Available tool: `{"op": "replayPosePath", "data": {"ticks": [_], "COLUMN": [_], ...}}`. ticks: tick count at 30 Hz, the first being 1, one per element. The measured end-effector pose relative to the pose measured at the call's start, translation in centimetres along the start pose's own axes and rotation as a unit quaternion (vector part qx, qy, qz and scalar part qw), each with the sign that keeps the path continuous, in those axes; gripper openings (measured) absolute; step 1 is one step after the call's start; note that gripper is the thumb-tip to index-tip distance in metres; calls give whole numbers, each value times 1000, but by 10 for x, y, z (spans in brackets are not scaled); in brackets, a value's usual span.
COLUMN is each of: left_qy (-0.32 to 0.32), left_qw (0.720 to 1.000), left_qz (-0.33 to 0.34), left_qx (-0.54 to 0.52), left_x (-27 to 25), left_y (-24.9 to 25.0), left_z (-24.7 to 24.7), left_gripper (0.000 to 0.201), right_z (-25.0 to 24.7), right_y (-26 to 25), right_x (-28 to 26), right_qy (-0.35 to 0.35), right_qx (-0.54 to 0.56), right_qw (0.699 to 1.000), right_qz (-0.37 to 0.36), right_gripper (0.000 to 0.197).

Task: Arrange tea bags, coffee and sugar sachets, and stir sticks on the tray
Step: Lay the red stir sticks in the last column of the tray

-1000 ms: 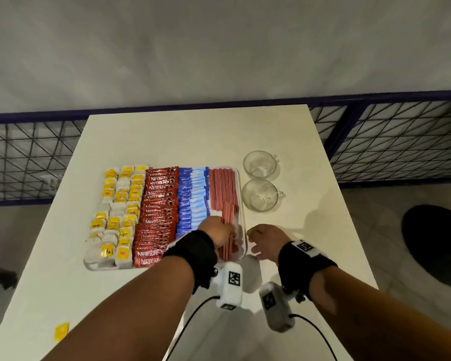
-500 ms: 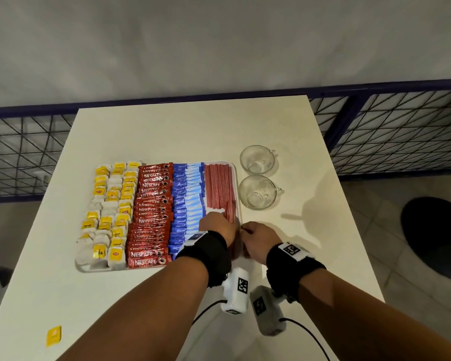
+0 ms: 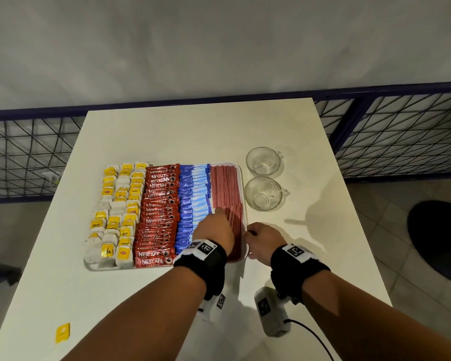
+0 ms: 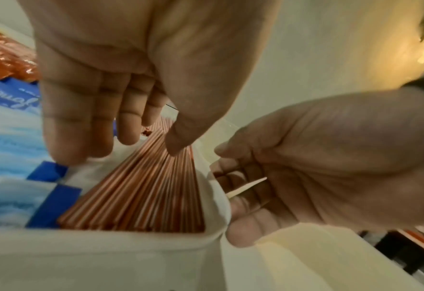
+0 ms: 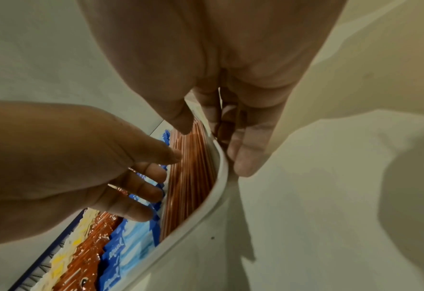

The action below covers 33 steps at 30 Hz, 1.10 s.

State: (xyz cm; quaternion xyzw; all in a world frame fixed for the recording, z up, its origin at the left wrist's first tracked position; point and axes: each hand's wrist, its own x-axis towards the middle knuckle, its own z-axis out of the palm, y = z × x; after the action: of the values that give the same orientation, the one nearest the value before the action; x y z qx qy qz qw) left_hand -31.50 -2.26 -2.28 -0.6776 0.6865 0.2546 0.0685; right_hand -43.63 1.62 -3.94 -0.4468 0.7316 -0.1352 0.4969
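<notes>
A white tray (image 3: 241, 178) on the table holds rows of yellow-tagged tea bags (image 3: 117, 212), red coffee sachets (image 3: 159, 212), blue sugar sachets (image 3: 190, 201) and red stir sticks (image 3: 224, 188) along its right side. My left hand (image 3: 215, 222) lies over the near end of the stir sticks (image 4: 141, 193), fingers straight, thumb tip touching them. My right hand (image 3: 261, 238) pinches the tray's right rim (image 5: 205, 212) near the front corner, thumb over the rim and fingers (image 5: 245, 153) outside it. A thin pale sliver shows by the right palm; what it is I cannot tell.
Two empty glass cups (image 3: 263, 162) (image 3: 263, 194) stand just right of the tray. A loose yellow tag (image 3: 62, 332) lies near the table's front left. A dark mesh railing (image 3: 401, 136) runs behind and to the right of the table.
My right hand moved left from the table to the tray's right rim and took hold of it. My left hand slid a little farther along the stir sticks.
</notes>
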Motion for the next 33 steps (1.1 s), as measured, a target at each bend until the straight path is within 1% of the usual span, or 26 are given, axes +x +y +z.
{"op": "replayPosePath", "data": {"ticks": [2,4,6,8,9,12,13,16,18,21,23,27,31,33], "left_qy": [0,-3,-10,-11,-11,-26,-36,-40,-34,-23,-13,-20,-15,-3], "left_qw": [1000,1000,1000,1000,1000,995,993,993,992,993,994,994,993,994], "left_qz": [10,7,-8,-9,5,95,108,99,96,96,95,94,101,107], "left_qx": [2,-1,-2,9,10,17,28,57,72,64,53,58,58,37], "left_x": [2,4,5,5,4,2,2,5,6,7,10,13,14,14], "left_y": [1,1,-1,-3,-2,-1,-2,-7,-8,-9,-10,-16,-17,-18], "left_z": [2,4,4,2,0,-2,-2,0,0,-2,-4,-5,-3,-4], "left_gripper": [37,37,38,43,45,48,48,39,34,30,29,29,31,29], "right_z": [0,1,2,2,2,3,3,2,1,1,2,3,4,5], "right_y": [2,4,6,7,7,7,7,5,4,4,6,6,5,5], "right_x": [0,2,4,6,6,5,5,2,2,3,5,10,10,9], "right_qy": [-2,-8,-11,-12,-12,-6,-6,-6,-6,-9,-8,2,11,14], "right_qx": [-2,-7,-17,-19,-16,14,17,-7,-14,-25,-34,-85,-86,-73], "right_qw": [1000,1000,1000,1000,1000,1000,1000,1000,999,999,999,996,996,997], "right_qz": [-4,-7,-10,-7,-4,-6,-12,-26,-29,-29,-27,-33,-29,-23], "right_gripper": [20,13,17,18,20,41,46,54,55,54,55,55,52,53]}}
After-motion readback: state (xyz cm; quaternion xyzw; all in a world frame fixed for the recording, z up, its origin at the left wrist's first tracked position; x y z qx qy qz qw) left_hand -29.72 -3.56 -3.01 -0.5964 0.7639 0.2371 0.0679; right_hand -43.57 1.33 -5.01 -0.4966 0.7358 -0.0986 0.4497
